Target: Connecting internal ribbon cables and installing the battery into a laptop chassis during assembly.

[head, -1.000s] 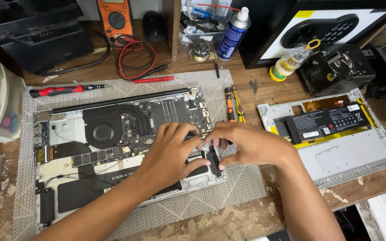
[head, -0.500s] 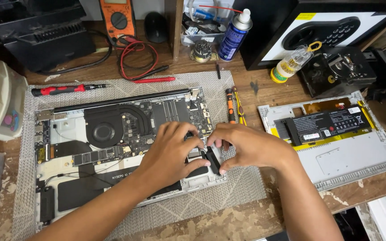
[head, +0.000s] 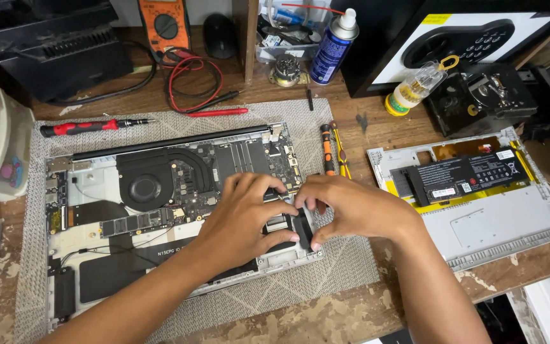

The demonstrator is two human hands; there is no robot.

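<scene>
1. A worn wooden worktop (head: 326,312), its finish flaking along the near edge, carries a grey woven mat (head: 345,267), and on the mat lies an opened laptop base (head: 97,191) with its insides showing.
2. The left hand (head: 240,220) comes in from the near left and lies over the lower right part of the base. Its fingers (head: 268,188) are curled and close together, the tips pressing on a small black part (head: 302,228) near the base's right edge.
3. The right hand (head: 351,207) comes in from the near right and meets the left over the same spot. Its fingers (head: 307,197) are bent and nearly closed, thumb and forefinger pinched on the black part. I cannot tell whether either hand has it lifted or is only pressing it down.
4. That black part sits between the two sets of fingertips, touching both, just inside the base's right rim.
5. Farther left in the base are a round fan (head: 144,185) and a circuit board (head: 249,159).
6. Right of the base lies an orange-handled screwdriver (head: 327,150); beyond it, the laptop's removed cover (head: 498,223) with a black battery (head: 466,175) on it.
7. Farther back are a red-handled screwdriver (head: 90,126), red test leads (head: 192,89), an orange multimeter (head: 163,25) and a blue spray can (head: 332,48).
</scene>
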